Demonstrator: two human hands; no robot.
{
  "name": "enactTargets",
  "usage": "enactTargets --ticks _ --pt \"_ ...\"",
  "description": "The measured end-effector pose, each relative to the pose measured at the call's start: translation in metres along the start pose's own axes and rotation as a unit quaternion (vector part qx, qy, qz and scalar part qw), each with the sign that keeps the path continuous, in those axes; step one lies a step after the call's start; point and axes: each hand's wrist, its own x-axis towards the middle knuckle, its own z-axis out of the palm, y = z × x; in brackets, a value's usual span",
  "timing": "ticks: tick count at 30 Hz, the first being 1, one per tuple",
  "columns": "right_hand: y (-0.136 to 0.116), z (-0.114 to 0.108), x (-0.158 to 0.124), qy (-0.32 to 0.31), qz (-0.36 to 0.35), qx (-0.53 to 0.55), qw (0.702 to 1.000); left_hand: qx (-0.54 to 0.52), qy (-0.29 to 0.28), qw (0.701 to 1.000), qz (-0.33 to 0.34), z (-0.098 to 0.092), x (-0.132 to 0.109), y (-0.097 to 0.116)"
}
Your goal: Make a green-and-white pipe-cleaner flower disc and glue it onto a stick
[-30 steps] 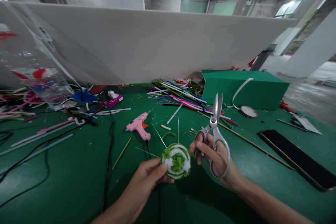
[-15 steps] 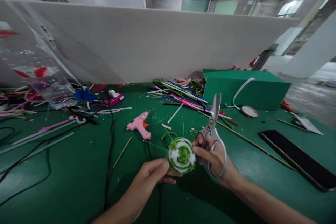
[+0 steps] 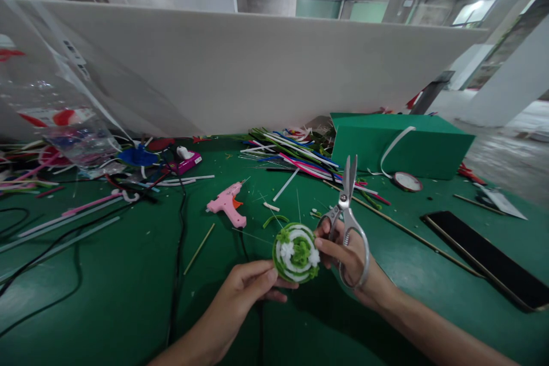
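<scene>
Between my hands is a round green and white pipe-cleaner coil [image 3: 297,253], its ringed face turned up toward me. My left hand [image 3: 253,286] grips its lower left edge, thumb on the rim and fingers underneath. My right hand [image 3: 345,251] pinches the right edge and also carries silver scissors [image 3: 348,214], their blades pointing up and slightly apart. A pink glue gun [image 3: 228,205] lies on the table beyond my left hand. Fine glue strings stretch near the coil. A short green pipe-cleaner piece [image 3: 275,219] rests just behind it.
A heap of coloured pipe cleaners [image 3: 295,151] lies at the back, beside a green box [image 3: 403,143]. To the right are a black phone [image 3: 484,257] and a long thin stick [image 3: 407,231]. A clear plastic bottle [image 3: 60,120] and black cables [image 3: 178,263] occupy the left.
Almost nothing differs. The scissors have tipped very slightly to the left; both hands keep their hold on the coil.
</scene>
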Motion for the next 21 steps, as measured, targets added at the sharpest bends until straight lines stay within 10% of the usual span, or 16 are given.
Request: enactTargets --ticks 21 --pt "0.0079 0.0000 -0.0032 -0.032 -0.004 0.003 0.999 0.079 0.074 0.994 0.016 -0.0051 0.0025 -0.0050"
